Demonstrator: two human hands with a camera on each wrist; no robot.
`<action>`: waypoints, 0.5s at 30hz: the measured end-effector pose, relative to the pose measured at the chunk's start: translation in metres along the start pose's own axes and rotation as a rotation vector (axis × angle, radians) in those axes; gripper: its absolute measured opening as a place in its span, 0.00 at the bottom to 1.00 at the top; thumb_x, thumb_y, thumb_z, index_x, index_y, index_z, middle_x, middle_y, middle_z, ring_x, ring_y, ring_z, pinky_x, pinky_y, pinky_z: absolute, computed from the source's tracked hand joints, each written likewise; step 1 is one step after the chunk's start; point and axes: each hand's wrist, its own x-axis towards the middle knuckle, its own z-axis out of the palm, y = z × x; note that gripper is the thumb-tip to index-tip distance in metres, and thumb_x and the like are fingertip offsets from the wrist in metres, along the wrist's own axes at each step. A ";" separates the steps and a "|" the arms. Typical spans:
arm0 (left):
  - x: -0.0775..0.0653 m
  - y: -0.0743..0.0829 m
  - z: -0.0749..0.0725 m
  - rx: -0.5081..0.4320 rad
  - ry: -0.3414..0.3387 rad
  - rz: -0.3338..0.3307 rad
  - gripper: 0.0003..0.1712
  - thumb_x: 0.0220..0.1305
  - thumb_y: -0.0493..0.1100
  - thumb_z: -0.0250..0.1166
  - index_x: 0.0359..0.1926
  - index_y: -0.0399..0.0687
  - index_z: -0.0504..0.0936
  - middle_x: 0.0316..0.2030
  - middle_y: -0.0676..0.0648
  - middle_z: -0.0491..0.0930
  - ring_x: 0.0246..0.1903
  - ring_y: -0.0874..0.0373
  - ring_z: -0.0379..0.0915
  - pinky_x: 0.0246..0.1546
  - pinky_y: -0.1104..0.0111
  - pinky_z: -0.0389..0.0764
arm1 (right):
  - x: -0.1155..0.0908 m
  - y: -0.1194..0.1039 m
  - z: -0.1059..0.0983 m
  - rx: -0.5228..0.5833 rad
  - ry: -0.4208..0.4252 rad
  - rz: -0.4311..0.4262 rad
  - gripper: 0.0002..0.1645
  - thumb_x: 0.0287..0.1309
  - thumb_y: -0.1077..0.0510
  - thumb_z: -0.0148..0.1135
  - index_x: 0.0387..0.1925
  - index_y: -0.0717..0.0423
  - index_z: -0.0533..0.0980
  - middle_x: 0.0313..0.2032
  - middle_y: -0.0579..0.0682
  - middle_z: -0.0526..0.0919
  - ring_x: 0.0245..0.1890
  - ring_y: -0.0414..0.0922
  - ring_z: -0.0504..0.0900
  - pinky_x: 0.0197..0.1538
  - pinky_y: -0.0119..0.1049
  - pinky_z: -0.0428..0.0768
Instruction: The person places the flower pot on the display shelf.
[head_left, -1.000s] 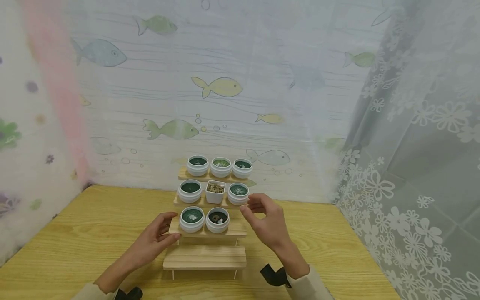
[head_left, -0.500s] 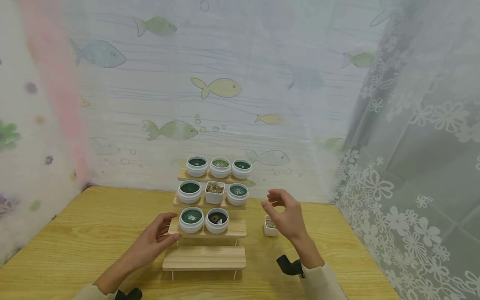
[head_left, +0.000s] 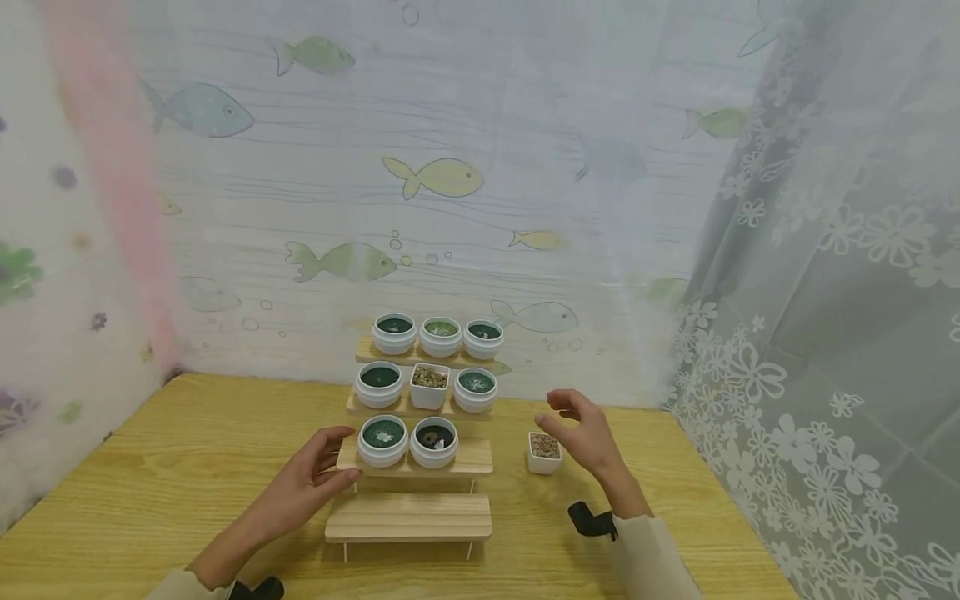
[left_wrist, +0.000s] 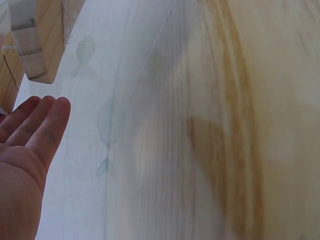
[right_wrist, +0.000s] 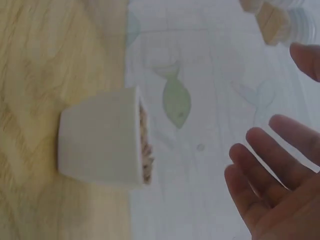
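Note:
A stepped wooden stand carries white round cups on its upper tiers. My left hand is beside the left end of the third tier, fingers and thumb at its corners; in the left wrist view its fingers look straight near a board end. Two cups stand on that tier, one with green contents, one with dark contents. To the right, a white square cup of brown granules stands on the table. My right hand hovers beside it, fingers loosely spread and holding nothing, apart from the cup in the right wrist view.
On the second tier, a square cup of granules stands between two round cups. Three round cups, one with lighter green contents, line the top tier. A fish-patterned curtain hangs behind the wooden table.
My right hand has moved right from the stand's second tier and a little down beside the square cup on the table, which has come into view. My left hand has stayed put.

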 end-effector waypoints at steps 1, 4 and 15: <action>0.000 0.000 0.000 0.000 0.000 0.002 0.32 0.66 0.44 0.63 0.65 0.37 0.62 0.62 0.33 0.64 0.61 0.35 0.64 0.53 0.60 0.77 | -0.001 -0.002 -0.001 0.001 -0.023 0.018 0.27 0.58 0.56 0.67 0.56 0.64 0.72 0.53 0.61 0.76 0.54 0.60 0.74 0.58 0.57 0.72; 0.000 0.000 0.000 0.002 0.001 0.007 0.32 0.66 0.44 0.63 0.65 0.36 0.61 0.62 0.33 0.65 0.60 0.35 0.64 0.53 0.60 0.77 | -0.003 -0.006 -0.005 0.014 -0.087 0.060 0.29 0.58 0.58 0.67 0.57 0.67 0.70 0.55 0.64 0.74 0.56 0.62 0.72 0.59 0.57 0.71; 0.000 -0.001 0.000 0.013 0.004 0.003 0.32 0.66 0.44 0.63 0.64 0.37 0.62 0.61 0.33 0.65 0.60 0.36 0.64 0.53 0.59 0.76 | -0.004 0.049 -0.006 0.115 -0.283 0.175 0.36 0.57 0.56 0.68 0.64 0.61 0.65 0.62 0.64 0.68 0.60 0.61 0.69 0.60 0.54 0.71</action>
